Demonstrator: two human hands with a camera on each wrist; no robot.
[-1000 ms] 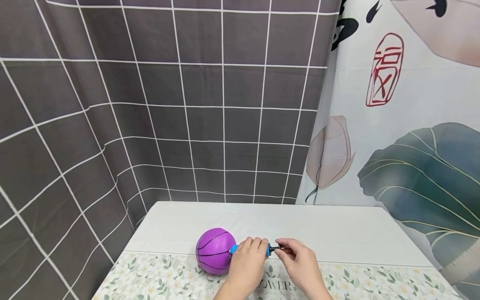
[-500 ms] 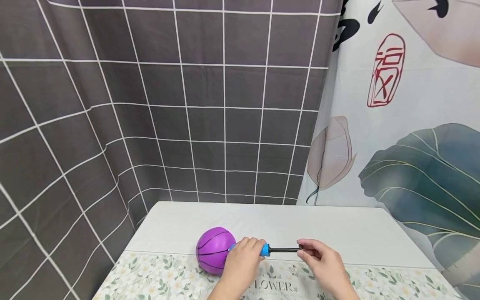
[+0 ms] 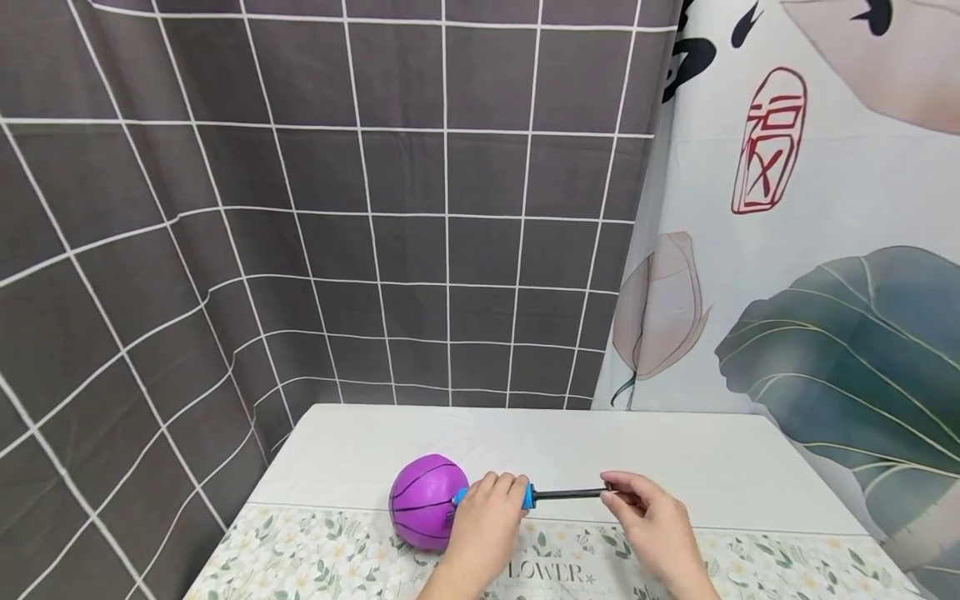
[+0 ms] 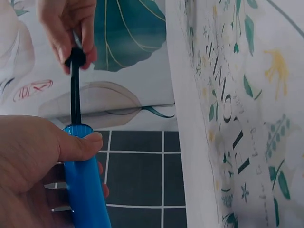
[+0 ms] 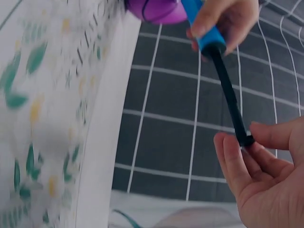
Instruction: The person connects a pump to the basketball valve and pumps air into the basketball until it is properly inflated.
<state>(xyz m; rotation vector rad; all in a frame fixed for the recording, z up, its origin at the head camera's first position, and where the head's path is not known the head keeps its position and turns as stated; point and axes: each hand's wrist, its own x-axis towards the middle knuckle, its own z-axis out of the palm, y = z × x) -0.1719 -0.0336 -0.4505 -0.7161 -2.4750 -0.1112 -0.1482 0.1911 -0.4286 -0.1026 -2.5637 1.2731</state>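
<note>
A purple ball (image 3: 426,503) with black basketball lines sits on the table at the left of the hands. My left hand (image 3: 486,527) grips the blue barrel of a hand pump (image 4: 85,190), its front end at the ball's right side. Whether a needle enters the ball is hidden behind the hand. From the barrel's other end the black pump rod (image 5: 228,90) stands pulled far out. My right hand (image 3: 654,525) pinches the small black handle at the rod's end between thumb and fingers.
The table (image 3: 675,467) has a white back part and a floral cloth (image 3: 322,550) with printed lettering in front. A dark grid curtain (image 3: 405,250) hangs behind and at the left. A white curtain with leaf prints (image 3: 825,333) hangs at the right.
My right hand has moved to the right, drawing the black rod out of the blue barrel from nearly all in to far out. The left hand and ball have barely moved.
</note>
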